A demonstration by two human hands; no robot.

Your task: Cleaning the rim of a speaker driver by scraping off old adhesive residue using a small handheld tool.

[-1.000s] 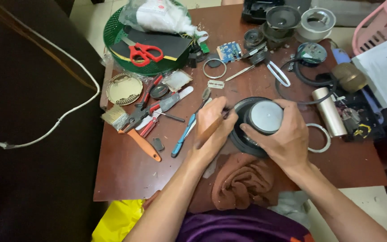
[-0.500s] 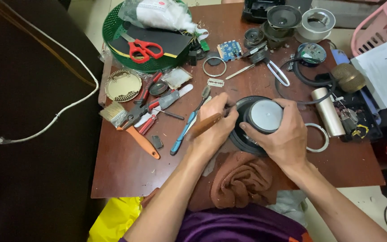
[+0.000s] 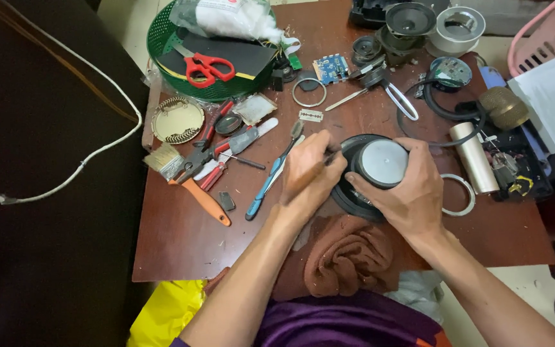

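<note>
Beside the round black speaker unit (image 3: 370, 177), on its left, the left hand (image 3: 309, 177) is curled tight around a thin tool (image 3: 331, 154) whose tip reaches the rim of the unit; what kind of tool it is cannot be told, since the fingers hide most of it. On the speaker's other side the right hand (image 3: 409, 193) wraps the unit from the right and near edge, fingers spread over the grey disc-shaped magnet (image 3: 383, 162) on top, holding it down against the brown wooden table (image 3: 181, 238).

Judging from this grip, the work goes best if the right hand pins the speaker flat so it cannot turn while the tool works along the rim. Short, light strokes look wiser than prying hard, as the tip sits close to the right hand's fingertips (image 3: 358, 183) and could slip toward them. Keeping the left wrist low, near the brown cloth (image 3: 345, 257) that lies just below the speaker, would steady the tool.

Left of the speaker, a blue-handled toothbrush (image 3: 271, 177) lies just beside the left hand. Further left of it lie red-handled pliers (image 3: 210, 164) and an orange-handled brush (image 3: 191, 183). Right of the speaker rest a flat metal ring (image 3: 456, 195) and a silver cylinder (image 3: 475, 157). Well above it, red scissors (image 3: 207, 67) sit in a green basket (image 3: 162, 45).
</note>
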